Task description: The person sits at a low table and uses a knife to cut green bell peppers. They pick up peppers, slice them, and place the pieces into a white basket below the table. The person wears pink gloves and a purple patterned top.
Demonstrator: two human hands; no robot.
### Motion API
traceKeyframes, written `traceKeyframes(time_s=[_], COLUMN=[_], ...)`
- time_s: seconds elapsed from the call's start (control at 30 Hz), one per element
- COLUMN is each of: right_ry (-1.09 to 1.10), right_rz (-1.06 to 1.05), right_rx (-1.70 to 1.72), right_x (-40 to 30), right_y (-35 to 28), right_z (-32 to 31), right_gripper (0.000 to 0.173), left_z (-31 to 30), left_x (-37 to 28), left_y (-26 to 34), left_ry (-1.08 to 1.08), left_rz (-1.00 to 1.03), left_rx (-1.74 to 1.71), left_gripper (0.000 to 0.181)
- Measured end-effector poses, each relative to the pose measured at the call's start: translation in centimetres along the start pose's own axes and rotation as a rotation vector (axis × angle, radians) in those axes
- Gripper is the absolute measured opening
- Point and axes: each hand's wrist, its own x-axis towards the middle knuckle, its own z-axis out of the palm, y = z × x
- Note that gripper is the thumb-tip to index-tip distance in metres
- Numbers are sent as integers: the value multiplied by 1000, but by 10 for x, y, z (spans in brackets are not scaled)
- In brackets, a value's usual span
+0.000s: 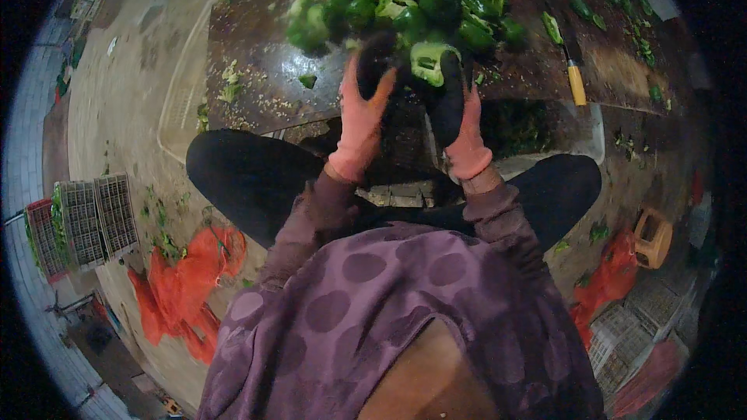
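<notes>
Both my hands wear pink gloves with black palms and fingers. My left hand (365, 90) is at the near edge of a heap of green bell peppers (437, 0), thumb and fingers spread, with nothing visible in it. An opened green pepper with a pale cut inside (428, 63) lies against the fingers of my right hand (458, 105); whether they grip it is unclear. Whole and cut peppers make up the heap on the dark worktop (262, 93). A knife with a yellow handle (576, 84) rests to the right, beside a pepper piece (551, 28).
Seeds and scraps lie on the worktop. Under its near edge are a white crate (596, 128) on the right and a pale plastic basket (175, 111) on the left. Red mesh sacks (181, 286), stacked crates (93, 219) and an orange stool (652, 238) stand or lie on the floor.
</notes>
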Motion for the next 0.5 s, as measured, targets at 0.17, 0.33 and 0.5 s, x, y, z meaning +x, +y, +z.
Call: traceKeyframes(time_s=[0.17,0.33,0.5], right_ry=[-28,-74,-517], right_rz=[-2,-560,-632], right_rx=[-201,-1611,-1534], right_x=[10,8,2], right_y=[10,-12,-39], right_z=[32,31,41], right_gripper=[49,71,58], left_z=[-7,-12,-41], left_x=[16,24,20], left_y=[-88,-13,-18], left_ry=[-58,-103,-136], left_rz=[-91,120,202], left_rx=[-357,-190,151], left_gripper=[39,38,35])
